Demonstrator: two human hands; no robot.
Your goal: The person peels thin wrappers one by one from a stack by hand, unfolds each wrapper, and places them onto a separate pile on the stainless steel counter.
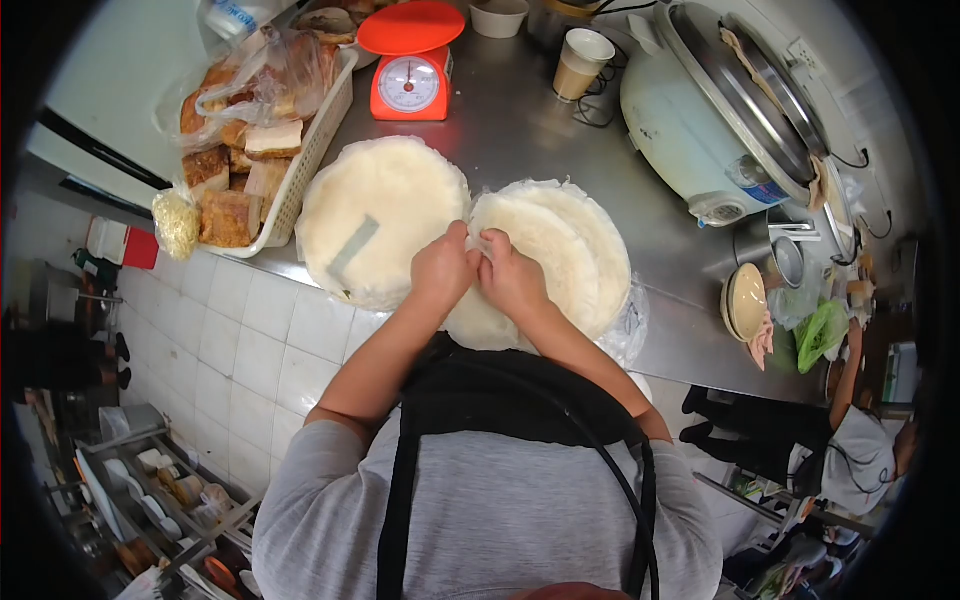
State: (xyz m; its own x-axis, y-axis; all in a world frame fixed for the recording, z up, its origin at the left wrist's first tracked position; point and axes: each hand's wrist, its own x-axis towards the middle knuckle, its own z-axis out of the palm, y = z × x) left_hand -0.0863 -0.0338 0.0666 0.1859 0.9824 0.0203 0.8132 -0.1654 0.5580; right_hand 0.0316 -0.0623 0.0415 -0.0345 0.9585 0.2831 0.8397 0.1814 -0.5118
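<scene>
Two stacks of thin, round, pale sheets lie at the counter's front edge. The left stack (385,205) has a grey-green strip on top. On the right stack (590,250) the upper sheets are shifted out of line. My left hand (442,268) and my right hand (512,275) meet between the stacks, fingers pinched on the edge of a pale sheet (490,212) from the right stack. Clear plastic wrap (628,325) shows at that stack's lower right.
On the metal counter (520,110) are a red scale (410,85), a white basket (325,130) of browned chunks, a paper cup (583,65), a large cooker (700,120) and bowls (745,300). Another person (850,450) stands at the right.
</scene>
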